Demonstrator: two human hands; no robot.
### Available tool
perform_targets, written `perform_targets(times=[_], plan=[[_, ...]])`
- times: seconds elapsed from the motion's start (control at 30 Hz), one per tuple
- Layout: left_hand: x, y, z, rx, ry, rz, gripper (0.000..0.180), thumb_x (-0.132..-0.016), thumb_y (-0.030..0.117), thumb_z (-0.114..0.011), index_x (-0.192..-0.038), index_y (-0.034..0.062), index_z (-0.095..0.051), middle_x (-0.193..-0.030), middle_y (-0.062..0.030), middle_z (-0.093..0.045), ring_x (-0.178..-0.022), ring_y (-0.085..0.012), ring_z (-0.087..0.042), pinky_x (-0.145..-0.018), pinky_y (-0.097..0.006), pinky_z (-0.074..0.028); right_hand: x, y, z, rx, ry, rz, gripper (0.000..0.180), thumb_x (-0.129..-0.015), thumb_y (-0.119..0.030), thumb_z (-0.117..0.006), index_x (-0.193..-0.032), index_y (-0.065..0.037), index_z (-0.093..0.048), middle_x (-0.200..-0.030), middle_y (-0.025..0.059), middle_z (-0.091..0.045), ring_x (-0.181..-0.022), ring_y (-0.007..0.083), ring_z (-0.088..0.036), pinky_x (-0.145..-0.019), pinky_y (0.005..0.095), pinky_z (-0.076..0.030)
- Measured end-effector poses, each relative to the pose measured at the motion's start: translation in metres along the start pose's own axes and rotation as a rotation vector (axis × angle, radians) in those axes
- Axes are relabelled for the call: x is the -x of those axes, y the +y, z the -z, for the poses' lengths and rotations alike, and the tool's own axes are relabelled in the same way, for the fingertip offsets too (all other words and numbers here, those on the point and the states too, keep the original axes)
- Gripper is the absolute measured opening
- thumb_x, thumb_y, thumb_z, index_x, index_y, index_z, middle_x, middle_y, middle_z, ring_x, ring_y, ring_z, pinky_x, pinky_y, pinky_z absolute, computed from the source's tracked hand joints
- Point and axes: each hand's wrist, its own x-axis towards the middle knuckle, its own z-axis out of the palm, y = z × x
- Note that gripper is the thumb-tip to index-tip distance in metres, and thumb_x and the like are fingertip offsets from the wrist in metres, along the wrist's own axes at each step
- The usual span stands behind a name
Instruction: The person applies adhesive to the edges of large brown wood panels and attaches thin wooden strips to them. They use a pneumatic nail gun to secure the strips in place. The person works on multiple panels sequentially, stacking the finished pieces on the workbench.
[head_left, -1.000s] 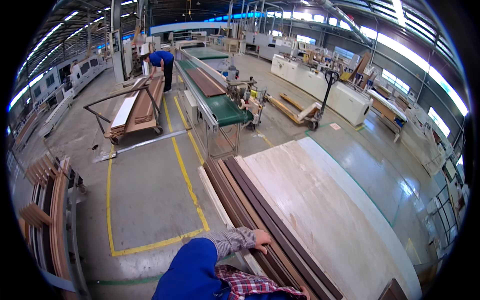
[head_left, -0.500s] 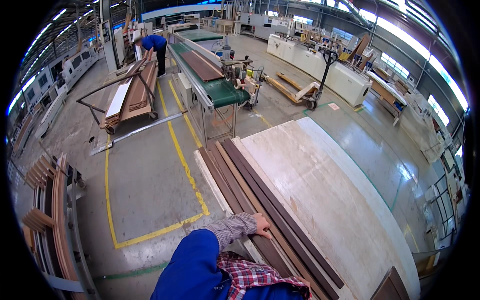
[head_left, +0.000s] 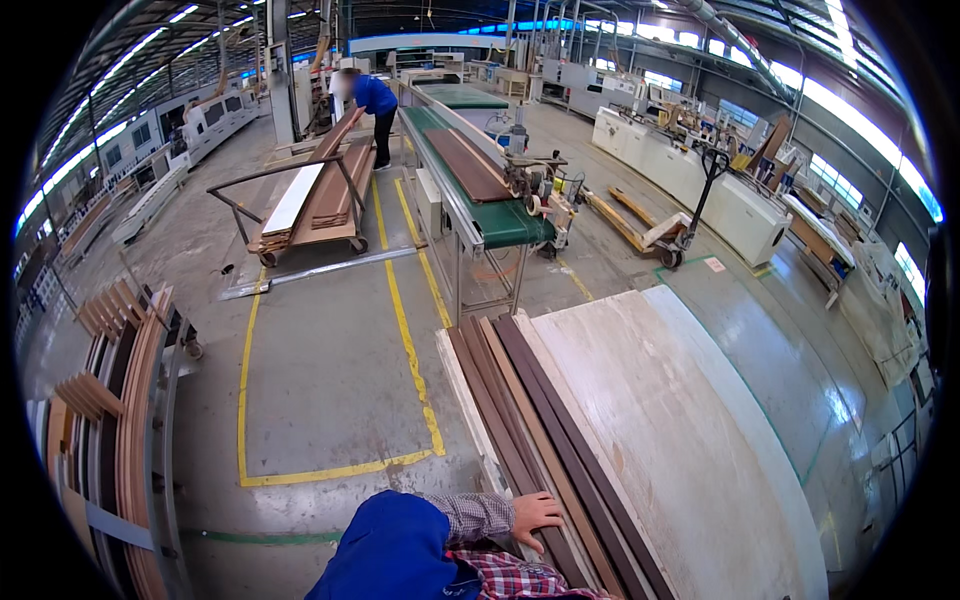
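My left hand [head_left: 537, 518] lies with its fingers spread on a row of long brown wooden strips [head_left: 520, 425]. Its fingers reach across the strips from their left side, palm down and not wrapped round any of them. A checked cuff [head_left: 474, 516] and a blue sleeve [head_left: 395, 545] lead up to it. Dark brown, mid-brown and lighter tan strips lie side by side along the left edge of a large pale board [head_left: 670, 410]. The near ends of the strips run out of the picture at the bottom. My right hand does not show.
A green-belt conveyor [head_left: 515, 229] carrying brown panels stands beyond the strips. Left of it, a person in blue [head_left: 375, 97] bends over a cart [head_left: 290, 240] loaded with boards. A rack of strips [head_left: 135, 410] is at the left; a pallet truck [head_left: 655, 235] stands at the right.
My view has tilted up and turned left, so the scene sits lower and farther right. The left hand still rests on the strips; the person at the cart still bends over it.
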Motion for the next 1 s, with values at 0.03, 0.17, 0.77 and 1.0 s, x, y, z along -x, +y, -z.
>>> perform_targets(times=[0.03,0.17,0.77,1.0], plan=[[0.0,-0.002,-0.002,-0.004,-0.05,0.049,0.066,-0.068,0.059,-0.062,-0.105,0.005,-0.054,-0.099,-0.0129,-0.052,-0.095,-0.0287,-0.05,-0.088,-0.041,-0.035,-0.002,-0.003,0.001,0.005,-0.012,-0.006,0.031,-0.088,-0.035,-0.049,-0.089,-0.006,-0.062,-0.082,0.023,-0.059,-0.081,0.0377,-0.057,-0.07,0.0455,-0.043],[-0.008,-0.011,-0.003,-0.033,-0.243,0.185,0.066,-0.063,0.057,-0.065,-0.102,0.0045,-0.055,-0.096,-0.012,-0.053,-0.095,-0.0276,-0.05,-0.087,-0.04,-0.035,-0.012,-0.009,0.001,0.02,-0.041,-0.009,0.029,-0.087,-0.034,-0.051,-0.098,-0.007,-0.058,-0.089,0.0219,-0.059,-0.086,0.037,-0.057,-0.073,0.0446,-0.043],[-0.016,-0.005,0.008,0.032,-0.284,0.248,0.07,-0.056,0.055,-0.072,-0.106,0.0081,-0.055,-0.101,-0.0099,-0.049,-0.097,-0.0278,-0.049,-0.086,-0.04,-0.034,-0.011,0.037,-0.052,0.105,-0.026,0.095,0.033,-0.086,-0.029,-0.046,-0.112,-0.01,-0.052,-0.096,0.0155,-0.057,-0.092,0.0325,-0.053,-0.079,0.0427,-0.043],[-0.023,-0.002,0.004,-0.02,-0.337,0.258,0.058,-0.058,0.044,-0.071,-0.104,0.0106,-0.056,-0.098,-0.0069,-0.05,-0.095,-0.0241,-0.05,-0.086,-0.04,-0.033,0.002,-0.075,0.048,-0.188,0.037,-0.011,0.036,-0.088,-0.035,-0.042,-0.088,-0.006,-0.063,-0.081,0.0162,-0.062,-0.078,0.0306,-0.059,-0.071,0.0388,-0.044]])
